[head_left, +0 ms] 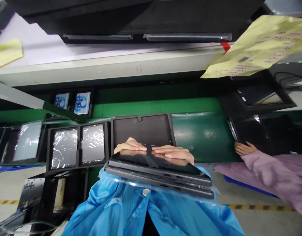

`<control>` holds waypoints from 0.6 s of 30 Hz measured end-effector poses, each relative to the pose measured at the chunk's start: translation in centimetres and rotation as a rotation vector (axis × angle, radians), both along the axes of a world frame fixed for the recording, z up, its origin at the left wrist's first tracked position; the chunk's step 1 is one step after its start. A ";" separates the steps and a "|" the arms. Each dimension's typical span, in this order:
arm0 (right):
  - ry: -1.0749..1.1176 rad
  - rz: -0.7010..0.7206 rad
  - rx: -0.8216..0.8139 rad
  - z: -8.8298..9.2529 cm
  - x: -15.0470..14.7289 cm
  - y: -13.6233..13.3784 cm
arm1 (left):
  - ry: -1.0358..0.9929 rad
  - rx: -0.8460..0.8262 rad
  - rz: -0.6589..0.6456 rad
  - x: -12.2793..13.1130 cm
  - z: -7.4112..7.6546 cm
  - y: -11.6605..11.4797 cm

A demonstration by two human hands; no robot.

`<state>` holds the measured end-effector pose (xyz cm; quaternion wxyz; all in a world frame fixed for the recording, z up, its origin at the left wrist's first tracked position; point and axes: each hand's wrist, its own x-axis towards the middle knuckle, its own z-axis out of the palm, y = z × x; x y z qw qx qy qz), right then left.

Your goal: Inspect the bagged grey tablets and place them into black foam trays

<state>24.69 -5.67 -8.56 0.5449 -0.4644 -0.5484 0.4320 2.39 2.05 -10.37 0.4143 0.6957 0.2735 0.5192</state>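
Two dark grey tablets (163, 164), one on top of the other, are held against the front of my blue jacket (126, 203). The upper one shows a glossy black screen, and clear film sticks out around the lower one. My left hand (130, 146) grips the far edge at the left, fingers on the screen. Along the same edge, my right hand (174, 153) holds on further right, its fingers flat across the glass. Both thumbs are hidden. Just beyond my hands lies a black foam tray (143, 126).
Left stands a foam tray (79, 147) with two film-wrapped panels. Behind it are two boxed tablets (82, 103) with blue pictures. A white shelf (116, 67) crosses above the green bench (197, 131). At right, a co-worker's hand (244, 148) touches a black tray. A yellow sheet (261, 49) hangs upper right.
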 end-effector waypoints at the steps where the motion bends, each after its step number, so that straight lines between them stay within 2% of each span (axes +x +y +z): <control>1: -0.011 0.003 -0.002 0.1 0.0 -0.1 | -0.035 0.040 -0.005 0.2 0.0 0.0; 5: 0.001 0.036 0.030 0.4 0.2 0.6 | -0.095 0.147 -0.015 0.8 0.2 0.3; 9: 0.013 0.207 0.078 1.9 1.8 1.5 | -0.043 0.183 -0.039 0.1 1.5 0.5; 11: -0.015 0.268 0.088 3.7 3.2 1.3 | 0.020 0.170 -0.045 -0.6 3.0 0.5; 14: -0.167 0.204 0.190 7.0 4.6 0.8 | 0.187 0.182 -0.079 -1.5 6.0 0.7; 16: -0.348 0.166 0.329 8.5 4.3 1.0 | 0.350 0.285 -0.135 -1.7 8.0 0.9; 18: -0.454 0.182 0.472 9.1 3.3 1.5 | 0.503 0.433 -0.166 -1.6 9.8 1.1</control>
